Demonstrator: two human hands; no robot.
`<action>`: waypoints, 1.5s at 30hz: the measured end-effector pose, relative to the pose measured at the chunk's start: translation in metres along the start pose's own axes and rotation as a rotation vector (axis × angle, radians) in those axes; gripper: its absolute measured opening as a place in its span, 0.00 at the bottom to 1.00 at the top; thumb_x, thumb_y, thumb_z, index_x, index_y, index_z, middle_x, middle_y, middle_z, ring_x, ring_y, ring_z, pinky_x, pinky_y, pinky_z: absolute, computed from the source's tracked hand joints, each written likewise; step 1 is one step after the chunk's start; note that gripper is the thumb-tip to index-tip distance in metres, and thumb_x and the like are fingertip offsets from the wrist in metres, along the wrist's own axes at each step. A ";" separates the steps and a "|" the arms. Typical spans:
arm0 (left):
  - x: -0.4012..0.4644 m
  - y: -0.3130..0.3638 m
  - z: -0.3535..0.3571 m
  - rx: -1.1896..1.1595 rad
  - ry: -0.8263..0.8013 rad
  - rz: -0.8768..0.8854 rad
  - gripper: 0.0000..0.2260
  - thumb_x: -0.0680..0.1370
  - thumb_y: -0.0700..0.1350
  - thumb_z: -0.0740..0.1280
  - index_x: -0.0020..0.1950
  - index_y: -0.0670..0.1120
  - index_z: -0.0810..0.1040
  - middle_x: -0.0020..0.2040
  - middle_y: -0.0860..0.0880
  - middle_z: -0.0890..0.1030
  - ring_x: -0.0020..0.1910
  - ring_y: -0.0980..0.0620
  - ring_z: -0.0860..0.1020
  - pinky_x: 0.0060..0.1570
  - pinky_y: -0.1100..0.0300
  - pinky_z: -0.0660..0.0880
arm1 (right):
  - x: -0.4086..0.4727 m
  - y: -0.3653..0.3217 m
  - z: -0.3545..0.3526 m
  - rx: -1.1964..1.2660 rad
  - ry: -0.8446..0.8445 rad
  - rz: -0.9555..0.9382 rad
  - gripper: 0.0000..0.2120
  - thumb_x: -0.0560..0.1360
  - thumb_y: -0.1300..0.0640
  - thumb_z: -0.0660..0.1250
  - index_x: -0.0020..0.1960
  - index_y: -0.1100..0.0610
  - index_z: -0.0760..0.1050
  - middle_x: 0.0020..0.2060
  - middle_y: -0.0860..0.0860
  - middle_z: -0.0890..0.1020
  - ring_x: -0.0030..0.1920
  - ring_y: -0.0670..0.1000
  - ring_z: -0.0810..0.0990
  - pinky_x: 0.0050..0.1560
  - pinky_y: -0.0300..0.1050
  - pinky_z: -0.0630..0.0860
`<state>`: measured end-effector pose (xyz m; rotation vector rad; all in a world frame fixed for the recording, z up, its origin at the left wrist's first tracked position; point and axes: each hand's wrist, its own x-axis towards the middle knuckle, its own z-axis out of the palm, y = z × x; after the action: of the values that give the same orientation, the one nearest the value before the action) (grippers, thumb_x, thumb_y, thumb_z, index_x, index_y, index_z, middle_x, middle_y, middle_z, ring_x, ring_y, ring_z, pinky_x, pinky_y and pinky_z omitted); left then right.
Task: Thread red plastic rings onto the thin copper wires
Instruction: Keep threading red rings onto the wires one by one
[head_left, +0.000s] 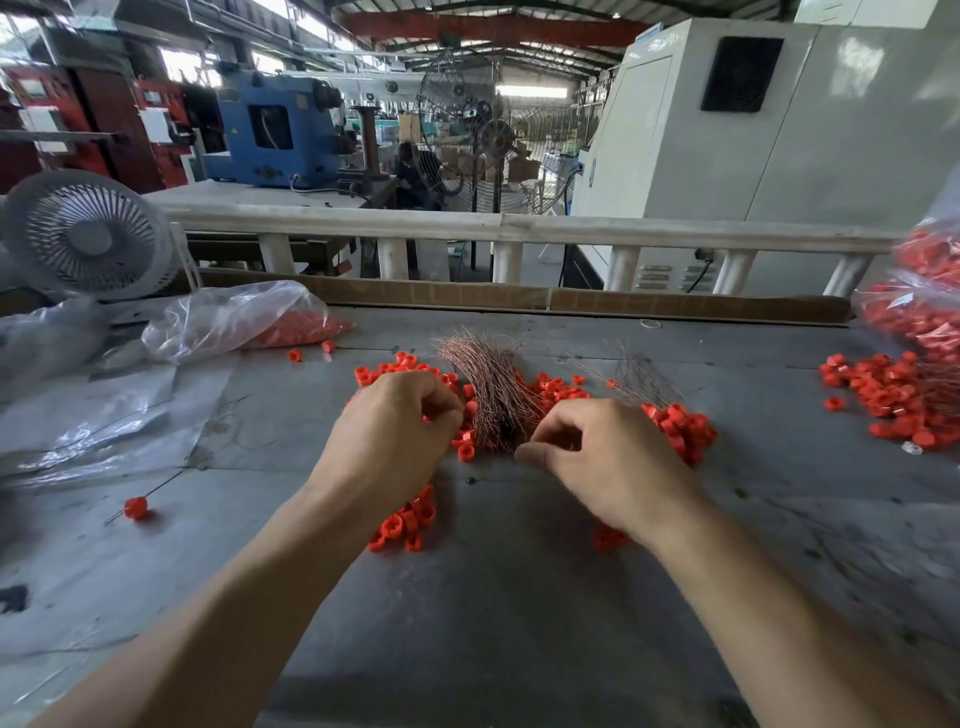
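Note:
A thick bundle of thin copper wires (488, 389) lies on the grey table (493, 597), fanning away from me. Loose red plastic rings (556, 387) are scattered around it. My left hand (395, 431) hovers just left of the bundle with fingers curled, and a red ring (426, 418) shows between its fingertips. My right hand (597, 457) pinches thumb and forefinger at the near end of the bundle, on a wire. More rings (680, 426) are heaped behind my right hand, with thin wires (628, 374) sticking out of them.
One ring on a wire (136, 507) lies at the left. A clear bag of red rings (296, 327) and plastic sheets (78, 415) sit at the far left beside a white fan (85, 234). Another ring pile (893, 395) and bags (924, 291) fill the right edge.

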<state>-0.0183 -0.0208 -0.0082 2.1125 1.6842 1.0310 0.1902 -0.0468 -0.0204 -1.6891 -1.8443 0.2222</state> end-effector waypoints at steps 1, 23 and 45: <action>0.000 -0.002 0.000 0.062 0.005 0.001 0.05 0.78 0.47 0.72 0.43 0.55 0.83 0.39 0.62 0.80 0.41 0.61 0.77 0.46 0.57 0.75 | -0.001 -0.002 0.002 -0.014 -0.009 -0.009 0.12 0.72 0.39 0.76 0.43 0.47 0.82 0.34 0.42 0.82 0.37 0.41 0.79 0.40 0.43 0.74; -0.005 -0.006 0.001 0.274 0.027 -0.011 0.10 0.75 0.49 0.68 0.36 0.47 0.75 0.33 0.52 0.77 0.39 0.50 0.75 0.46 0.53 0.65 | -0.006 -0.014 0.003 0.071 0.126 -0.065 0.10 0.77 0.46 0.73 0.40 0.50 0.81 0.33 0.43 0.81 0.34 0.42 0.77 0.37 0.42 0.71; -0.015 0.017 0.016 -0.421 -0.048 0.268 0.07 0.82 0.46 0.69 0.44 0.54 0.78 0.35 0.57 0.84 0.28 0.55 0.78 0.28 0.55 0.75 | -0.010 -0.039 -0.004 1.047 0.177 0.153 0.09 0.82 0.54 0.68 0.48 0.50 0.87 0.44 0.52 0.88 0.39 0.49 0.84 0.33 0.41 0.77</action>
<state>0.0037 -0.0366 -0.0151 2.0852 1.0597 1.2660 0.1596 -0.0637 -0.0004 -1.0333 -1.1081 0.8884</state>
